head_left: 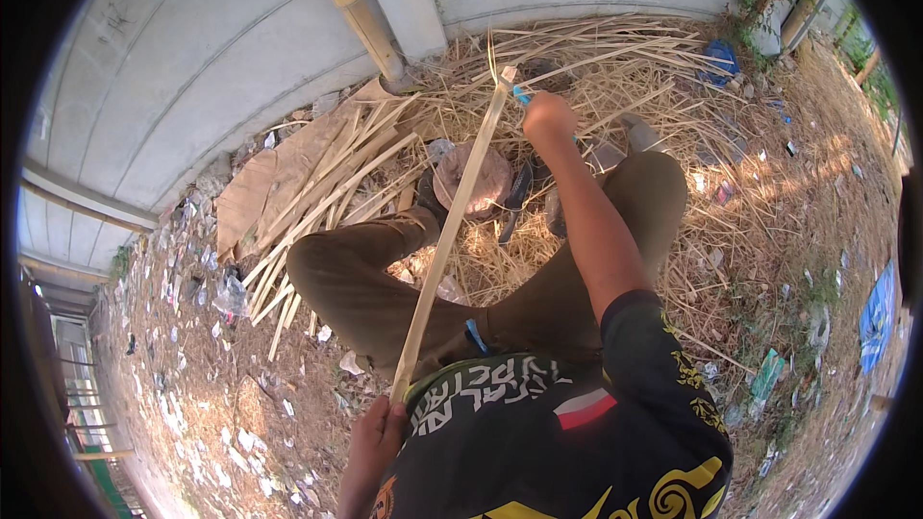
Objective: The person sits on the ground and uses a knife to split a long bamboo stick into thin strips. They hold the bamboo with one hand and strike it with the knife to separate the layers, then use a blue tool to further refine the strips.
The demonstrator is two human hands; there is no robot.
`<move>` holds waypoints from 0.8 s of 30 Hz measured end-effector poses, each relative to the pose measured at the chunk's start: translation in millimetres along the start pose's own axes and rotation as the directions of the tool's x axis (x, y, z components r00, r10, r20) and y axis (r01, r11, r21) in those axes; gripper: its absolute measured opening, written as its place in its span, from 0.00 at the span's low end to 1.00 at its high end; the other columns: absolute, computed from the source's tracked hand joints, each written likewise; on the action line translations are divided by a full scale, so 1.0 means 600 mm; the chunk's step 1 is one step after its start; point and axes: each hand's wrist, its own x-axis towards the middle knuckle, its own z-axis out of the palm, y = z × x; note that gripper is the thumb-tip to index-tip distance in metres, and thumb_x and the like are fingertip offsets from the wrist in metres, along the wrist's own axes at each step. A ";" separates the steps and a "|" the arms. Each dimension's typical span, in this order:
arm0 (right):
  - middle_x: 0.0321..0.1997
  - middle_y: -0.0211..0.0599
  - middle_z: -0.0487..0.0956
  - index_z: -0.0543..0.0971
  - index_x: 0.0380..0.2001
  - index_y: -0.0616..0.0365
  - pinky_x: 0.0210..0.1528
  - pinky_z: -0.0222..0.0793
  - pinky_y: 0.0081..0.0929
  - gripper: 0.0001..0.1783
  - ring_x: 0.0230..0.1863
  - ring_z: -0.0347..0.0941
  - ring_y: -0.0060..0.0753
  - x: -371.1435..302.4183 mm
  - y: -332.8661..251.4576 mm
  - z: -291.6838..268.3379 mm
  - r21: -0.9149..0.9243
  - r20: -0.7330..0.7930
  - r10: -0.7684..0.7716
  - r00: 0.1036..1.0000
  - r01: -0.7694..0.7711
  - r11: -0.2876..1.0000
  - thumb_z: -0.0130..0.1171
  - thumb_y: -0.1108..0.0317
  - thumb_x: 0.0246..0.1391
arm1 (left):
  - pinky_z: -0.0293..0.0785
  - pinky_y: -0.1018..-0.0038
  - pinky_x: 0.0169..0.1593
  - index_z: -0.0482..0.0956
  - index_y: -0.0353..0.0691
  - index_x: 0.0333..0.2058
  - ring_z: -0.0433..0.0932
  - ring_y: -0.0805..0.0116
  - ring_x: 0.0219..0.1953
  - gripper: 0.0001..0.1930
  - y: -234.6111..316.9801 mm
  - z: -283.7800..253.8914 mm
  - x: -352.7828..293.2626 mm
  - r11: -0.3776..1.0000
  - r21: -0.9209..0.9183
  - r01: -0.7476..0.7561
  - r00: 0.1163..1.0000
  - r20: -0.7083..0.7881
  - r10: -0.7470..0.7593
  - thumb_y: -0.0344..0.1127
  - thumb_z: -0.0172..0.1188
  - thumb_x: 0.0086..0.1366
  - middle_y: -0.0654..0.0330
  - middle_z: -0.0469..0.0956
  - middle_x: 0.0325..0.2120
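A long pale bamboo strip [452,221] slopes from my waist across my crossed legs to a point above the ground ahead. My left hand [378,431] is closed round its near end, beside my shirt. At the far end my right hand [550,122] is closed on a blue-handled knife [521,94], whose blade is hard to make out against the strip. A thin sliver [492,53] curls up from the strip there. Between my legs lie a round pinkish block [476,180] and a dark blade-like tool [517,194].
Several split bamboo strips [327,197] lie on flattened cardboard [245,194] to the left. More strips and shavings [615,86] spread ahead, below a pale panel wall [221,48] with a bamboo pole [356,10]. Litter dots the ground. A blue sheet [877,317] lies far right.
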 end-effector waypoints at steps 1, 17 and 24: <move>0.34 0.45 0.83 0.84 0.32 0.60 0.37 0.78 0.41 0.08 0.36 0.82 0.48 -0.012 -0.016 -0.004 0.001 -0.009 -0.088 0.996 0.088 0.996 0.60 0.69 0.52 | 0.67 0.69 0.26 0.69 0.36 0.29 0.73 0.67 0.19 0.17 0.000 -0.003 -0.004 0.998 -0.041 0.037 0.999 -0.001 -0.037 0.43 0.51 0.72 0.56 0.73 0.16; 0.21 0.41 0.80 0.82 0.21 0.56 0.26 0.74 0.38 0.05 0.24 0.80 0.43 -0.189 -0.096 0.030 -0.011 -0.029 -0.709 0.704 0.709 0.705 0.61 0.69 0.45 | 0.64 0.65 0.27 0.67 0.35 0.27 0.66 0.61 0.20 0.19 0.007 0.043 0.060 0.995 -0.102 -0.013 0.974 -0.227 -0.011 0.44 0.46 0.74 0.52 0.69 0.17; 0.22 0.43 0.80 0.83 0.24 0.56 0.25 0.74 0.38 0.04 0.26 0.81 0.43 -0.178 -0.108 0.025 -0.114 -0.004 -0.671 0.742 0.666 0.737 0.61 0.69 0.46 | 0.64 0.65 0.24 0.67 0.36 0.27 0.70 0.58 0.17 0.17 0.011 0.052 0.051 0.998 -0.034 -0.057 0.955 -0.292 0.045 0.41 0.49 0.73 0.51 0.70 0.15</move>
